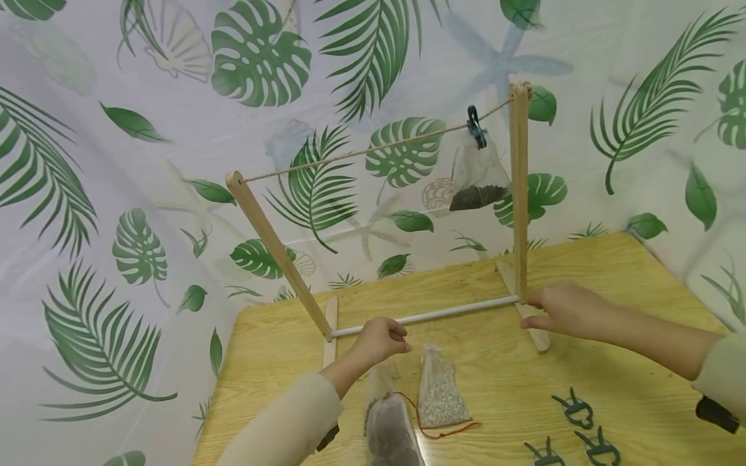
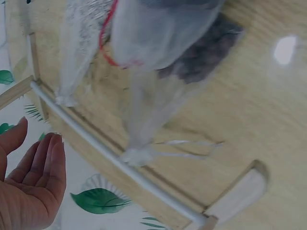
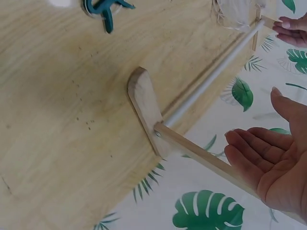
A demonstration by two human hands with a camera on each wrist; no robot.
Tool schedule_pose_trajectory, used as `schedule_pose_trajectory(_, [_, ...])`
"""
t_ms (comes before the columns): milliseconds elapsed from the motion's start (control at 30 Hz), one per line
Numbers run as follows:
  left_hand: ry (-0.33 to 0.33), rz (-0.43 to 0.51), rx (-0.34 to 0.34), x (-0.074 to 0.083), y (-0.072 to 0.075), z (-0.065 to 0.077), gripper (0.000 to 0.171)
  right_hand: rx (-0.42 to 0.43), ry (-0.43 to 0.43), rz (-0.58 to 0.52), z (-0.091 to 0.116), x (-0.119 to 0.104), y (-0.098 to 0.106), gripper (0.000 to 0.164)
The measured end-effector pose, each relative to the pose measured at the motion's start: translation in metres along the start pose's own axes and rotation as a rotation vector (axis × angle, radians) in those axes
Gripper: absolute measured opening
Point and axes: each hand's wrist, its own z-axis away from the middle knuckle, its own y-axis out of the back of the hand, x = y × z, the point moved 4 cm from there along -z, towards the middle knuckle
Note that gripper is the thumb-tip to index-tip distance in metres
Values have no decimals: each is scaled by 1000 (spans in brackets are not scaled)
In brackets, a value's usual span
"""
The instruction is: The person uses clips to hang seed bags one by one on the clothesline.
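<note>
Close by, wooden rack (image 1: 519, 213), beside both hands (image 1: 379, 340) (image 1: 566, 312)

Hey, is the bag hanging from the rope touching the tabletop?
Apart. The head view shows the hanging bag held up by a clip, with patterned backdrop visible between its bottom and the tabletop.

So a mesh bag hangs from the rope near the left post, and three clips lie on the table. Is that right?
Not quite: the head view shows the mesh bag hanging from the rope near the right post, not the left post. Three clips do lie on the table.
</note>
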Motion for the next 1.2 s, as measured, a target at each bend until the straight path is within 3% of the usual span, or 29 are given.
schedule_pose_trajectory(333, [0,11,-39,-42,-2,32,38,-121,-80,-79,20,12,-52,33])
schedule_pose_trajectory(600, [8,-13,-96,-71,-5,44,20,-228,-185,-126,39,18,-75,38])
schedule_pose_trajectory(933, [57,76,-184,-90,-21,64,17,-301,-271,-171,52,26,-91,42])
schedule_pose_trajectory(1067, [19,98,-229,-96,-31,67,22,-337,-298,-167,53,27,-95,50])
schedule_pose_trajectory(1200, [-31,125,-280,-100,-38,68,31,-435,-320,-121,56,25,-104,57])
